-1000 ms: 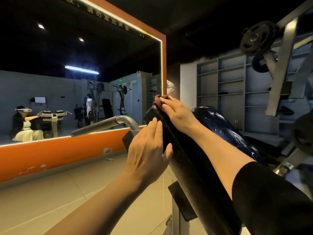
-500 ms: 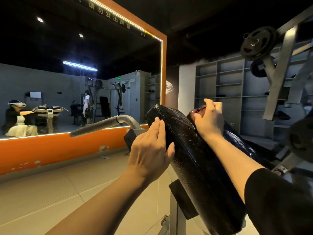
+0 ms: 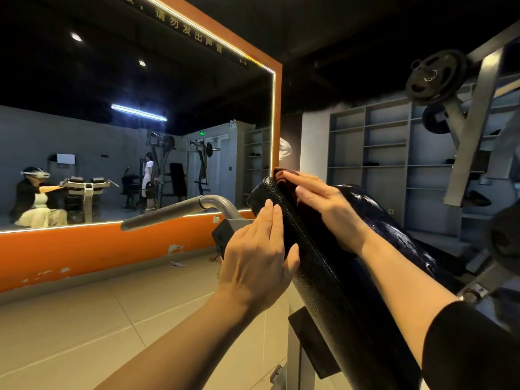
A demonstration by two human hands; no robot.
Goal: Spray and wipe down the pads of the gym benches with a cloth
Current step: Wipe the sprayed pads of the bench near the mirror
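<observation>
A black padded bench pad [image 3: 337, 294] slopes up from lower right to its top end near the mirror. A dark reddish cloth [image 3: 287, 182] lies on the pad's upper end. My right hand [image 3: 326, 209] presses this cloth flat against the pad face with fingers stretched toward the top edge. My left hand [image 3: 259, 263] rests on the pad's left side edge, fingers straight and thumb against the seam. Wet shine shows on the pad's right part [image 3: 394, 229]. No spray bottle is in view.
A grey metal handle bar [image 3: 180, 209] juts left from the machine. A large orange-framed mirror [image 3: 135, 142] covers the left wall. Weight plates [image 3: 433, 77] on a steel frame hang at the upper right, with grey shelves [image 3: 385, 161] behind. Tiled floor [image 3: 84, 319] lies lower left.
My right hand went from the pad's top edge to the right side and has come back to the top, now flat on the cloth. My left hand stayed put.
</observation>
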